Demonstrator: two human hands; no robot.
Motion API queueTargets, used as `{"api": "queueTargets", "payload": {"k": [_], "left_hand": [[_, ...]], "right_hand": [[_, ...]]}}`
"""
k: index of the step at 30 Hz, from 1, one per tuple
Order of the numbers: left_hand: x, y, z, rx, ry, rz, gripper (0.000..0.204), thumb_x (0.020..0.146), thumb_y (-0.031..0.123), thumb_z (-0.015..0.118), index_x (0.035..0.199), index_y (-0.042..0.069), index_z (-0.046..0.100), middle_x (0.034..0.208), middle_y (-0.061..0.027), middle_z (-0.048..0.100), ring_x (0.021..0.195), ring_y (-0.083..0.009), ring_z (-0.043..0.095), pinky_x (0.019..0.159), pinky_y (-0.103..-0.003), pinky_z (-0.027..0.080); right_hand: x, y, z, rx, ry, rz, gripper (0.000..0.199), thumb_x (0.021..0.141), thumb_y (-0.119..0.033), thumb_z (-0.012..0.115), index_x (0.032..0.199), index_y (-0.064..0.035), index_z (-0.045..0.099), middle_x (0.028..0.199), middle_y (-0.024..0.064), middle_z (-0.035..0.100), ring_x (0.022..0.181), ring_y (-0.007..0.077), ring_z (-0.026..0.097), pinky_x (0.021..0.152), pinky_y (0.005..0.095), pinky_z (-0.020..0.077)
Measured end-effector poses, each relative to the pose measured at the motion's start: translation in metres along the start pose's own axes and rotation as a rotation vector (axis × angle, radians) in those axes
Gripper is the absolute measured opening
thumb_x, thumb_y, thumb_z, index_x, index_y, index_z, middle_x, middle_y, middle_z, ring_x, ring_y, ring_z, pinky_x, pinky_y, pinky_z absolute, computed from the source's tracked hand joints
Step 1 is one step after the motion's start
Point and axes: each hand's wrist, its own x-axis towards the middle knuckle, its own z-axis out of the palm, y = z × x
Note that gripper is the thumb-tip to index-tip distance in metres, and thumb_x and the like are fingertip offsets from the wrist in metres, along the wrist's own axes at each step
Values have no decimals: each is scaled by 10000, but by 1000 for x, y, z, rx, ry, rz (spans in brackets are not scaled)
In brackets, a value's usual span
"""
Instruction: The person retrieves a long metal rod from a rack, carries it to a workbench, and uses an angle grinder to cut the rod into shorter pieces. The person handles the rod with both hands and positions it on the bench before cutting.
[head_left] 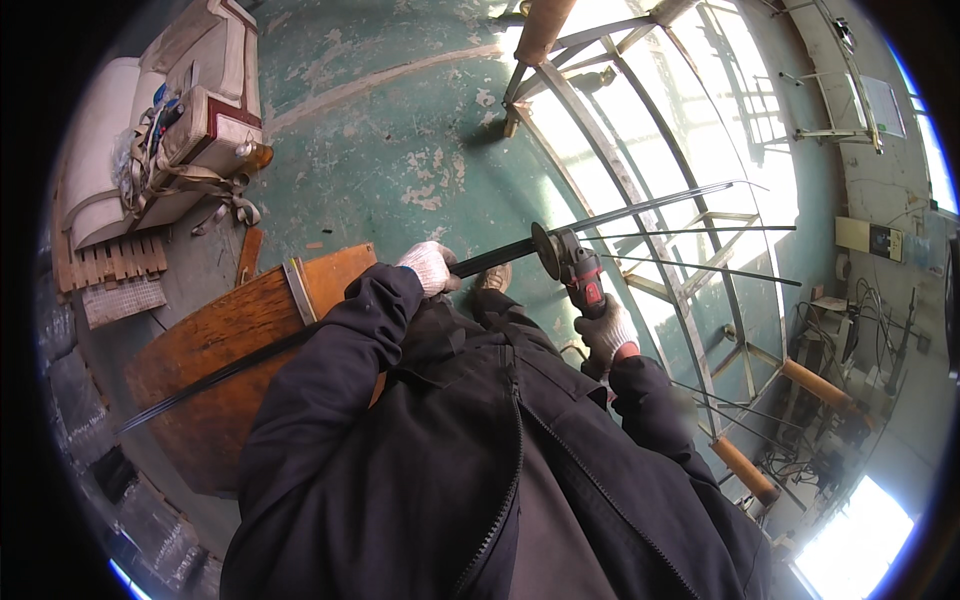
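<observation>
My left hand (431,268), in a white work glove, is closed around a bundle of long dark metal bars (492,258). The bars slant from the lower left, over a worn wooden bench (215,365), up to a metal frame (625,190) on the right. In my gloved right hand (608,336) is a red and black angle grinder (578,268), gripped by its body. Its round disc (545,250) stands crosswise at the bars, just right of my left hand. Whether the disc touches them I cannot tell.
A pale padded seat (105,150) stands at the far left with straps (190,180) and tools on it, beside a slatted wooden pallet (112,263). Thin rods (720,270) stick out across the frame. Cables and equipment (850,350) crowd the right wall.
</observation>
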Motion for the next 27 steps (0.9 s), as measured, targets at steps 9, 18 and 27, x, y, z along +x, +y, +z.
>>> {"api": "queueTargets", "payload": {"k": [9,18,27], "left_hand": [[-6,8,-2,-48,-18,-35,403,831,212,866,1154,-27,840,859,-189,814,714,-282,796,740,-435,625],[-4,6,-1,-37,-14,-12,421,821,215,862,1165,-28,838,874,-200,817,735,-289,806,766,-443,634],[-5,8,-2,-84,-34,-33,400,839,184,849,1162,-50,825,834,-196,799,690,-268,793,710,-429,625]], "right_hand": [[4,8,5,-14,7,2,456,825,-144,821,1209,27,645,845,118,731,680,204,724,619,403,584],[7,14,8,-26,22,-20,466,826,-167,828,1218,12,652,824,104,728,679,198,720,627,402,582],[0,6,5,35,-15,26,459,832,-134,821,1218,22,628,831,102,706,674,197,694,611,394,567]]}}
